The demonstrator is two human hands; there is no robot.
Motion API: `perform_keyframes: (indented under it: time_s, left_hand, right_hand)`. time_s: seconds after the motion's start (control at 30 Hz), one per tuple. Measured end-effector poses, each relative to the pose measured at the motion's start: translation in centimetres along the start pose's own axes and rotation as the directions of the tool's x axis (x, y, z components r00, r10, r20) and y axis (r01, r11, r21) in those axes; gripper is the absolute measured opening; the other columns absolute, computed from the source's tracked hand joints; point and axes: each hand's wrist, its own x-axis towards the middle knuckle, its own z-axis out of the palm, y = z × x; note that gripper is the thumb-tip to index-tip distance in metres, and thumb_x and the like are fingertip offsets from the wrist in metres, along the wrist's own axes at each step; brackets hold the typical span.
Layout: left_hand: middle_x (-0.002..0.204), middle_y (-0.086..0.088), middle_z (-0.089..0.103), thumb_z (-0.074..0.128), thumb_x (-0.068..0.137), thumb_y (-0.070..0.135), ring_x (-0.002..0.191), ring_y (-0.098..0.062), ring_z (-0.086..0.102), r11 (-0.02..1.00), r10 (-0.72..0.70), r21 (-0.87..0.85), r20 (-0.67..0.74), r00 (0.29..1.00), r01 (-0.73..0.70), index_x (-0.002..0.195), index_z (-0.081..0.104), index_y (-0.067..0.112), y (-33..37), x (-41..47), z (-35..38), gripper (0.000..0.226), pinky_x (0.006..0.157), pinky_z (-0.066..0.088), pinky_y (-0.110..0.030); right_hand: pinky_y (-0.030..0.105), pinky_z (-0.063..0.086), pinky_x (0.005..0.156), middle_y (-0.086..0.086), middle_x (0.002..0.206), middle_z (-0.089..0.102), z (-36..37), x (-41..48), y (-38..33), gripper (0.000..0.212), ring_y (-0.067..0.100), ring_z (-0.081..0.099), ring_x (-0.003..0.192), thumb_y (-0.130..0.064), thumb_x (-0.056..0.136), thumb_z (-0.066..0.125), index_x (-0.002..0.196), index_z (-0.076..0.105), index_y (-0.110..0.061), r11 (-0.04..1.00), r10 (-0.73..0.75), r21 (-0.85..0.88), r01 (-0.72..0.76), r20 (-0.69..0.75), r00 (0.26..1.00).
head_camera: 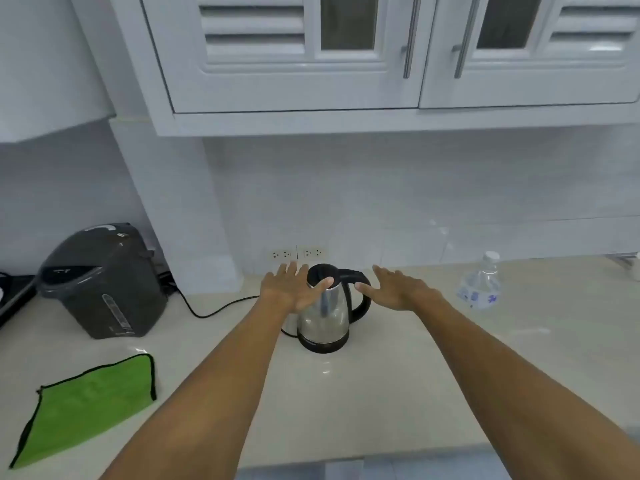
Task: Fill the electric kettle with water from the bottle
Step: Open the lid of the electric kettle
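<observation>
A steel electric kettle (325,315) with a black lid, handle and base stands upright in the middle of the counter, its lid down. My left hand (291,289) hovers open at the kettle's left side, thumb over the lid's edge. My right hand (398,289) is open just right of the black handle, fingers spread, holding nothing. A clear plastic water bottle (481,284) with a white cap stands upright on the counter further right, apart from both hands.
A dark grey water boiler (104,282) sits at the left with a black cord (207,308) trailing toward the kettle. A green cloth (86,403) lies at the front left. Wall sockets (298,253) are behind the kettle. White cabinets (294,64) hang overhead.
</observation>
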Motion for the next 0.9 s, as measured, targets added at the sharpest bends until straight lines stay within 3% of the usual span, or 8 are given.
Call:
perform_keyframes:
  time_s: [0.13,0.3,0.4,0.53,0.63,0.67,0.73,0.9]
  left_hand:
    - [0.179,-0.006,0.007,0.016,0.098,0.082,0.165,-0.026,0.009,0.996,-0.054,-0.075,0.016,0.998,0.056,0.170,0.009,0.020,-0.5,2.0,3.1,0.096,0.128,0.022,-0.055]
    - [0.179,-0.004,0.010,0.038,0.096,0.081,0.164,-0.026,0.015,0.958,-0.155,-0.242,0.014,0.988,0.154,0.170,-0.001,0.013,-0.7,4.2,6.2,0.107,0.127,0.027,-0.056]
    - [0.179,-0.005,0.010,0.060,0.089,0.079,0.163,-0.028,0.021,0.899,-0.231,-0.368,0.058,0.971,0.236,0.169,-0.007,0.013,-1.1,5.5,7.6,0.124,0.126,0.030,-0.058]
    - [0.179,-0.008,0.010,0.083,0.079,0.066,0.162,-0.030,0.022,0.720,-0.293,-0.616,0.150,0.944,0.321,0.169,-0.008,0.012,-1.6,7.4,9.0,0.139,0.127,0.030,-0.051]
    - [0.170,-0.007,0.031,0.090,0.081,0.046,0.157,-0.028,0.031,0.599,-0.307,-0.741,0.136,0.942,0.303,0.167,0.011,0.007,-1.5,8.0,9.5,0.123,0.115,0.037,-0.036]
    - [0.157,-0.003,0.042,0.091,0.083,0.041,0.151,-0.026,0.038,0.584,-0.314,-0.753,0.136,0.939,0.305,0.165,0.021,0.007,-1.5,8.2,9.7,0.113,0.107,0.038,-0.031]
    - [0.136,0.008,0.043,0.092,0.082,0.037,0.139,-0.021,0.046,0.563,-0.305,-0.772,0.138,0.942,0.295,0.158,0.034,0.013,-1.7,8.6,10.2,0.098,0.099,0.036,-0.029]
    - [0.138,0.018,0.049,0.096,0.074,0.044,0.134,-0.016,0.047,0.490,-0.274,-0.843,0.094,0.957,0.223,0.152,0.045,0.028,-2.3,9.0,11.7,0.095,0.104,0.040,-0.031]
  right_hand:
    - [0.053,0.035,0.110,0.004,0.162,0.036,1.5,3.1,2.2,0.086,0.029,0.034,0.148,-0.077,0.092,0.031,0.156,0.025,-0.020,0.999,-0.007,0.048,0.004,0.061,0.998]
    - [0.052,0.035,0.115,0.009,0.167,0.026,4.3,7.6,4.7,0.104,0.031,0.033,0.150,-0.076,0.085,0.047,0.162,0.000,-0.024,0.989,-0.030,0.149,0.013,0.111,0.993]
    - [0.046,0.043,0.109,0.016,0.153,0.046,5.7,9.4,5.3,0.108,0.035,0.047,0.138,-0.060,0.087,0.064,0.162,-0.002,-0.018,0.970,-0.049,0.241,0.029,0.076,0.996]
    - [0.040,0.048,0.099,0.018,0.131,0.063,7.2,11.2,5.6,0.098,0.036,0.061,0.120,-0.042,0.092,0.069,0.162,0.007,-0.013,0.923,-0.053,0.383,0.035,0.037,0.998]
    - [0.038,0.049,0.094,0.015,0.123,0.064,8.7,12.2,5.8,0.089,0.034,0.061,0.114,-0.042,0.092,0.069,0.160,0.016,-0.017,0.879,-0.051,0.477,0.024,0.043,0.998]
    - [0.038,0.049,0.092,0.014,0.121,0.064,9.2,12.4,5.9,0.085,0.033,0.061,0.112,-0.042,0.092,0.068,0.158,0.020,-0.018,0.865,-0.049,0.501,0.022,0.040,0.998]
    - [0.036,0.048,0.088,0.011,0.115,0.065,9.8,12.9,6.0,0.073,0.030,0.060,0.105,-0.040,0.094,0.066,0.152,0.029,-0.018,0.842,-0.041,0.539,0.029,0.010,0.999]
    - [0.032,0.046,0.077,0.012,0.105,0.068,10.5,13.8,6.3,0.042,0.026,0.061,0.091,-0.039,0.102,0.056,0.135,0.050,-0.014,0.811,-0.013,0.583,0.043,-0.055,0.998]
